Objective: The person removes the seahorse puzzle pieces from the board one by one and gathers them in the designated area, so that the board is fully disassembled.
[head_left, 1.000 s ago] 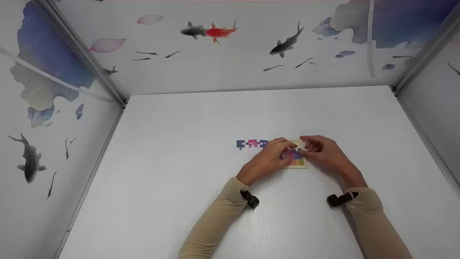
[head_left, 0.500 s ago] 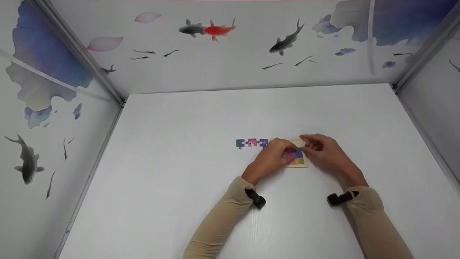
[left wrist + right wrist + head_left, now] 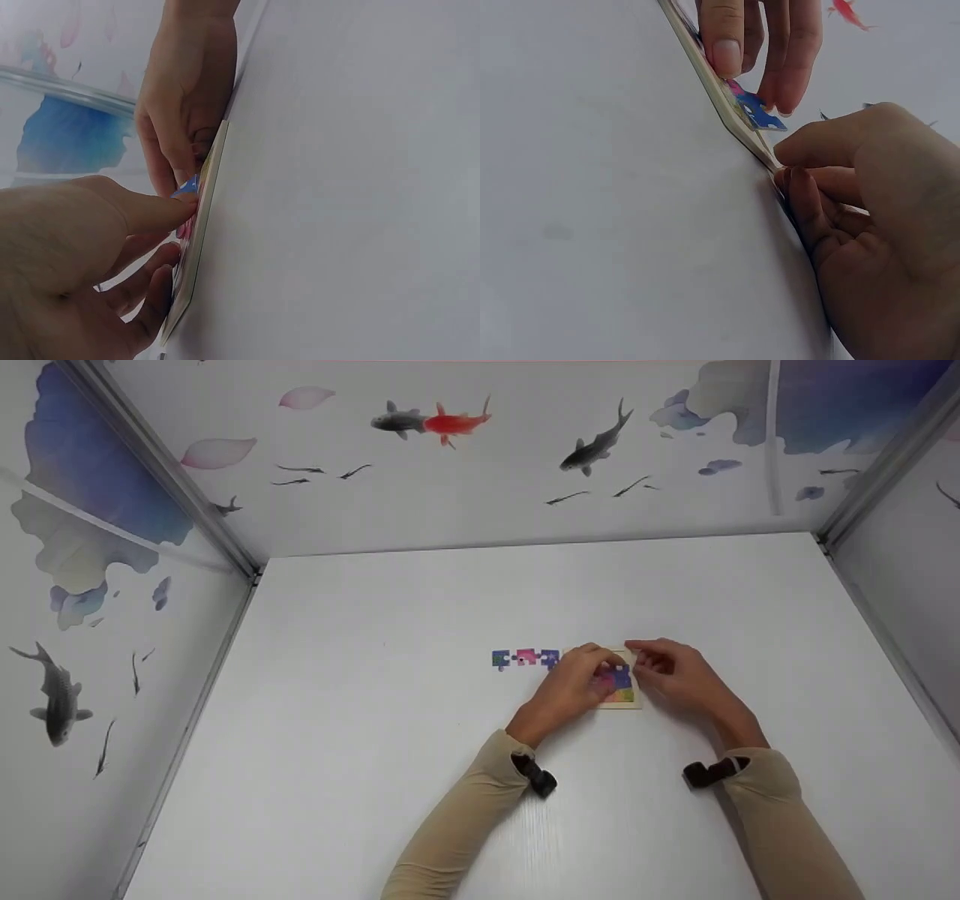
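A small wooden puzzle frame (image 3: 637, 704) with colourful pieces in its near part lies on the white table. My left hand (image 3: 568, 681) reaches over it, thumb and fingers pinching a blue puzzle piece (image 3: 759, 112), which tilts up from the frame in the right wrist view. My right hand (image 3: 679, 673) is at the frame's right edge, with thumb and curled fingers (image 3: 802, 184) gripping that edge. The left hand covers much of the frame's left side in the head view.
Left of the frame, three loose pieces lie in a row: a blue-green piece (image 3: 500, 659), a pink piece (image 3: 526, 658) and a blue piece (image 3: 550, 658). White walls (image 3: 495, 517) with painted fish surround the table (image 3: 360, 720) at its back and sides.
My left hand has shifted slightly right over the frame. The right thumb has drawn back from the blue piece towards the frame's right edge, and more of the blue piece shows.
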Tool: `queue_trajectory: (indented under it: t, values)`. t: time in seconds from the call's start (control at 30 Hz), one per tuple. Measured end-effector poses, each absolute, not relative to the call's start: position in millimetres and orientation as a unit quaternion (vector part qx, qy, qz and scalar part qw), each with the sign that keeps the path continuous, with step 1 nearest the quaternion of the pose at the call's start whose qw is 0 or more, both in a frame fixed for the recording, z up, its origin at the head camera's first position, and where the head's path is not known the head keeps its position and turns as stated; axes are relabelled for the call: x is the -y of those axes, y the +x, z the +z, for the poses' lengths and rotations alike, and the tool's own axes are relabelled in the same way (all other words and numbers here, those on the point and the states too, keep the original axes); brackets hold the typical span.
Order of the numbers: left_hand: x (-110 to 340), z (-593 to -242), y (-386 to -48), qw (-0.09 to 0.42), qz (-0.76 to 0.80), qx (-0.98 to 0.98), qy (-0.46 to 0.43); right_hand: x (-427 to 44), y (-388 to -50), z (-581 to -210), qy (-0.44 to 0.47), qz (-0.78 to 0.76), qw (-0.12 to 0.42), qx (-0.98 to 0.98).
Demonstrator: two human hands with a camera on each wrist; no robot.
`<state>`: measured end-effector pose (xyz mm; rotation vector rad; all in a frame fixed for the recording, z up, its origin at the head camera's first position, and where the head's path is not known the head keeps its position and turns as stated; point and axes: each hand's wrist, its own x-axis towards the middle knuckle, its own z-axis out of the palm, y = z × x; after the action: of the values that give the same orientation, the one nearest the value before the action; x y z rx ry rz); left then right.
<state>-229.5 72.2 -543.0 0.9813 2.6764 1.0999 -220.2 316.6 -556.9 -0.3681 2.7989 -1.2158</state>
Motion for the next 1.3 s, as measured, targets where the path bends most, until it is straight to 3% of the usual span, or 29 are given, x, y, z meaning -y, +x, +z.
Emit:
queue_trajectory:
  t: [0.67, 1.3]
  values:
    - [-70, -544, -232, 0.071, 0.342, -0.874, 0.337, -317, -222, -550, -0.163, -0.382, 0.074, -0.907]
    - [-80, -546, -230, 0.014, 0.273, -0.908, 0.317, -314, -222, -551, -0.146, -0.389, 0.080, -0.906]
